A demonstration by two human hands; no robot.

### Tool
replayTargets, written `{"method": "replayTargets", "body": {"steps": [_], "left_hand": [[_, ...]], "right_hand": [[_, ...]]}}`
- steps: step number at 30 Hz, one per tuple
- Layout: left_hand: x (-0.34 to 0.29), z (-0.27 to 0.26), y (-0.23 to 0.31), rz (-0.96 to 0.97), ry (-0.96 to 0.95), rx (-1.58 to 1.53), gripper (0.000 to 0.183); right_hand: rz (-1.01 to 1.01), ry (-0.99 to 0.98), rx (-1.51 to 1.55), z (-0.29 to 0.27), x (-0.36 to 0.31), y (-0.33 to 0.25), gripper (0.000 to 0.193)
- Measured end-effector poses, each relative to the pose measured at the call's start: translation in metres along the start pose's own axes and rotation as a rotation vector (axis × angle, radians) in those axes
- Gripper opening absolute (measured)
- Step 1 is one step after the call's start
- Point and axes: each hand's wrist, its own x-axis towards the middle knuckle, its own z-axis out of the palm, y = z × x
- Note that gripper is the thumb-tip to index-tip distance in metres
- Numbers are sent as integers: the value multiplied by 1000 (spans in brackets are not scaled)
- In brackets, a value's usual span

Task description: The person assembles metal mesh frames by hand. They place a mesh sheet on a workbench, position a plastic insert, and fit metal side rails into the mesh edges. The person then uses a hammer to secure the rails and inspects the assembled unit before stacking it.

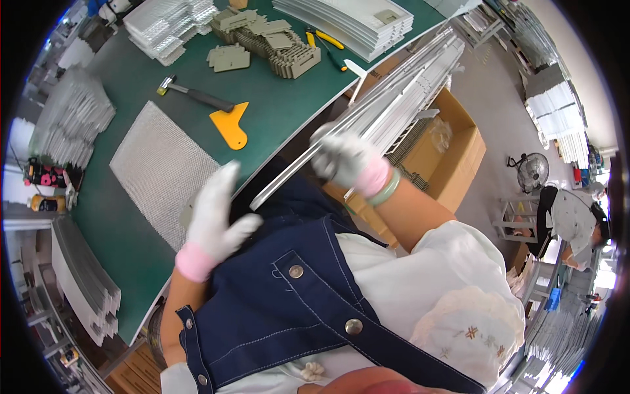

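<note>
My left hand (pixel 216 220), in a white glove with a pink cuff, is open. Its fingers are stretched together and the thumb stands apart, beside the near corner of a grey mesh panel (pixel 161 167) lying on the green table. A small piece at that corner is partly hidden by the hand. My right hand (pixel 344 161), gloved the same way, is closed around a long thin silver metal strip (pixel 289 172). One end of the strip points toward my left hand, off the table's edge; beyond my right hand it runs along a bundle of similar metal strips (pixel 420 82).
On the green table (pixel 131 85) are a hammer (pixel 197 94), a yellow scraper (pixel 231 125), yellow-handled pliers (pixel 321 41), olive brackets (pixel 275 43) and stacked white panels (pixel 354 23). An open cardboard box (pixel 453 151) stands at right. Farther right are a fan (pixel 531 172) and another person (pixel 574 220).
</note>
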Motion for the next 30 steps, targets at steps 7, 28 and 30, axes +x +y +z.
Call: {"method": "replayTargets", "body": {"steps": [7, 28, 30], "left_hand": [[-44, -51, 13, 102, 564, -1013, 68], [-165, -2, 15, -1079, 629, -474, 46], [-160, -5, -4, -895, 784, -81, 45]], "right_hand": [[-218, -75, 261, 8, 13, -18, 17], [-534, -505, -1169, 131, 26, 78, 78], [-467, -459, -1208, 138, 51, 85, 74]]}}
